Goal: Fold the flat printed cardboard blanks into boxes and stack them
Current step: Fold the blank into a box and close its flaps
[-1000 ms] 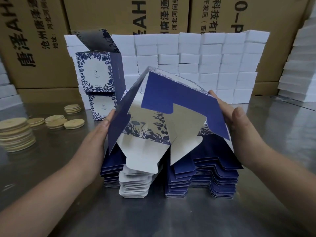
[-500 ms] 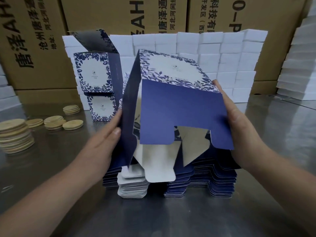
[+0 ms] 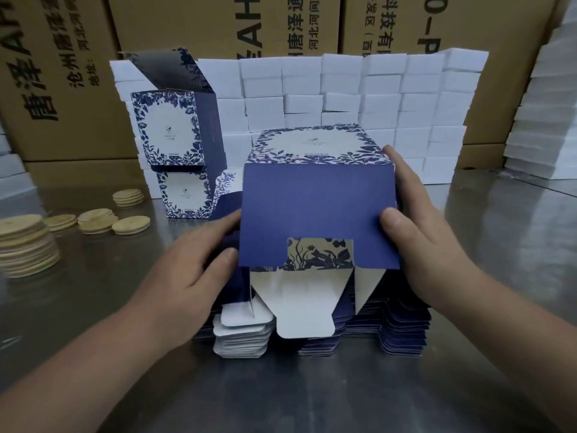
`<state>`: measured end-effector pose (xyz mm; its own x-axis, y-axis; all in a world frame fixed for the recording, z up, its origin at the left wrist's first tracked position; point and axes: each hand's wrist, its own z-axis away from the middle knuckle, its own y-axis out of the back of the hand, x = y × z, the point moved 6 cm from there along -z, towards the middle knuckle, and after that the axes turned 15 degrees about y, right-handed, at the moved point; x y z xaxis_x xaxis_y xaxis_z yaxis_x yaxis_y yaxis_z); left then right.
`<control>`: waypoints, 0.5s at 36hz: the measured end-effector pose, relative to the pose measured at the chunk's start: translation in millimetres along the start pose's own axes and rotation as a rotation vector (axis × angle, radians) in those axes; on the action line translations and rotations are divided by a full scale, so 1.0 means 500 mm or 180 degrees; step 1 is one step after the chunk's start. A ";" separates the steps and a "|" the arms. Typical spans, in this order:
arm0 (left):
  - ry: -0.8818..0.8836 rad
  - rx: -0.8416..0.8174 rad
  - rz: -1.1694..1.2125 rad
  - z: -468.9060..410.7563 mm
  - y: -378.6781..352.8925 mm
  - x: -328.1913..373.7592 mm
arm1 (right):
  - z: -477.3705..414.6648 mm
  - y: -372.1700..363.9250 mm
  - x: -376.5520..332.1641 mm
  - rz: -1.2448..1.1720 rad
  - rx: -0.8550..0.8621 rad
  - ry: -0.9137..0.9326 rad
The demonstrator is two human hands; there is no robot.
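Fingers (image 3: 393,220) of the right hand (image 3: 431,245) curl round the right side of the half-formed printed box (image 3: 315,207), thumb on its blue flap; the left hand (image 3: 187,276) grips the left side likewise. Mid-surface (image 3: 281,395), the box hangs just above the pile of flat blanks (image 3: 402,332). Squaring looks done; next, the white flaps hanging open need tucking in. A wall of white cartons (image 3: 343,89) lines the far edge, two finished boxes (image 3: 168,129) stand stacked before its left end, and wooden discs (image 3: 25,245) sit near the left edge. Open room lies along the near edge.
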<state>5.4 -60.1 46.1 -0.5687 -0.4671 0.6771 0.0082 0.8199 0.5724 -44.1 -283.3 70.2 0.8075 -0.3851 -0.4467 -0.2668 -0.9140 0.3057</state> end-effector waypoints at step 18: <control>-0.0270 0.0184 -0.0189 0.028 -0.005 0.047 | 0.006 0.009 -0.045 0.0718 0.0544 0.0489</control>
<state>-19.7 -68.6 54.0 -0.6342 -0.4876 0.6000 -0.0736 0.8106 0.5810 -65.1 -278.9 79.2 0.7845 -0.5685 -0.2476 -0.5220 -0.8210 0.2311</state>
